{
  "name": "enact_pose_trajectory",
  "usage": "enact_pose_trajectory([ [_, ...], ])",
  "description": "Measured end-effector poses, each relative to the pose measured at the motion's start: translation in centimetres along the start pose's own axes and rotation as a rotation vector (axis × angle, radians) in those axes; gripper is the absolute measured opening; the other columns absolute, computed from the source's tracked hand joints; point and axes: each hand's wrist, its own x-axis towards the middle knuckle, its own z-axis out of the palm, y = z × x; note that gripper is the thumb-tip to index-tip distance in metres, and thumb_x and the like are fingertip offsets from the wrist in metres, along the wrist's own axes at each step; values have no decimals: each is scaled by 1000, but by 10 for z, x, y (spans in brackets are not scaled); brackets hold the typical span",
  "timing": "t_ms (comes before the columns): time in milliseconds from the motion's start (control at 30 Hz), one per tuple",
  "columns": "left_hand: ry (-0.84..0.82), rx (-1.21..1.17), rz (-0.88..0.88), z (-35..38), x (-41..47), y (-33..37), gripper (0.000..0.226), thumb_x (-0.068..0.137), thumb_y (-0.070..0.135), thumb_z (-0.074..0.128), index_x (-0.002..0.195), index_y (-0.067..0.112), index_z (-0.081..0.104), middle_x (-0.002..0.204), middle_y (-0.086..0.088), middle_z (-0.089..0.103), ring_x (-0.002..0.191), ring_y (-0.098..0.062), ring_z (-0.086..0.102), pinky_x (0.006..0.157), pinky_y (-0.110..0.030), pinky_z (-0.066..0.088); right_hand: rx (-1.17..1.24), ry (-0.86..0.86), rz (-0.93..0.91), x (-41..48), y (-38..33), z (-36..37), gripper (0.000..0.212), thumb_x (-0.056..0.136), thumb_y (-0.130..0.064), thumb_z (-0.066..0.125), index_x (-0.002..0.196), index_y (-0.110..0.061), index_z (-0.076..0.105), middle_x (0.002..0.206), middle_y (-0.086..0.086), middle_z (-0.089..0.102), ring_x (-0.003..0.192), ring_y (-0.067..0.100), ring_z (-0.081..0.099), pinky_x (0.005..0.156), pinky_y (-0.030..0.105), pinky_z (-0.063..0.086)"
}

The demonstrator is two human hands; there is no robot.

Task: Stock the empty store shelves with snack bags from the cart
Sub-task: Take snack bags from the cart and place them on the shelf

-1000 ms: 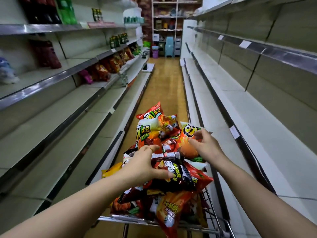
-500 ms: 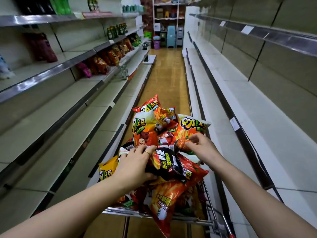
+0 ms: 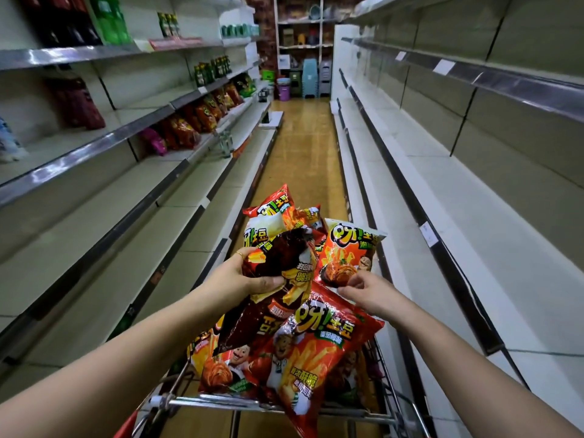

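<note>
- Snack bags (image 3: 275, 213) are heaped high in the cart (image 3: 252, 402), which stands in the aisle (image 3: 303, 153) between two long runs of shelving.
- Your left hand (image 3: 249, 276) is clamped on a dark bag (image 3: 284, 263), thumb across its front and fingers behind. It holds the bag tilted above the heap, and a ring (image 3: 239, 255) shows on one finger.
- Your right hand (image 3: 368, 294) is at the lower edge of an orange bag (image 3: 347, 248), which stands upright on the right of the heap. The fingers are curled there, but you cannot tell whether they pinch the bag or only touch it.
- A large red bag (image 3: 319, 352) lies on top at the near end, its corner drooping over the cart's rim.
- The right shelves (image 3: 474, 248) run alongside the cart, well apart from both hands.
- The left shelves (image 3: 94, 248) carry shelved bags (image 3: 196, 118) farther down the aisle and bottles (image 3: 110, 20) on the top level.
</note>
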Motion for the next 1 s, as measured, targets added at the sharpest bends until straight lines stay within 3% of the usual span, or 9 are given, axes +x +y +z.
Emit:
enact_pose_trajectory([
  [100, -15, -34, -11, -1, 1, 1, 69, 72, 15, 75, 131, 23, 39, 98, -6, 71, 73, -19, 73, 54, -24, 55, -108, -95, 36, -6, -2, 7, 64, 81, -57, 59, 127, -14, 47, 124, 5, 54, 109, 20, 55, 88, 32, 48],
  [167, -18, -45, -16, -1, 4, 0, 63, 75, 12, 73, 127, 24, 40, 98, -5, 70, 71, -16, 72, 53, -23, 55, -143, -150, 45, -9, -2, 12, 71, 77, -59, 63, 128, -13, 45, 126, 4, 54, 110, 19, 56, 90, 33, 50],
  [333, -7, -1, 4, -6, 10, 0, 60, 73, 16, 76, 119, 29, 41, 102, -4, 68, 78, -18, 71, 63, -28, 56, -70, -217, 74, -8, -2, 17, 48, 73, -45, 75, 106, -17, 51, 107, 1, 64, 97, 18, 63, 86, 32, 54],
  [533, -63, -49, -6, -17, 14, 2, 75, 56, 25, 80, 124, 20, 47, 103, -9, 71, 85, -26, 72, 76, -39, 57, 73, -152, 42, -12, -12, 10, 34, 74, -28, 77, 98, -16, 55, 99, 1, 66, 92, 19, 65, 86, 36, 54],
  [767, -154, -178, -69, -32, 21, -1, 63, 64, 24, 75, 121, 9, 53, 104, -16, 71, 95, -33, 69, 84, -43, 54, 164, -91, 47, -20, -18, -7, 39, 72, -21, 79, 105, -11, 60, 103, 6, 68, 94, 23, 66, 89, 44, 53],
  [1000, -197, -271, -171, -45, 38, -22, 66, 70, 23, 75, 128, 7, 47, 112, -21, 67, 104, -38, 64, 92, -49, 49, 138, -8, 75, -37, -27, -38, 24, 73, -17, 77, 90, -19, 62, 95, 4, 70, 90, 22, 67, 90, 43, 52],
])
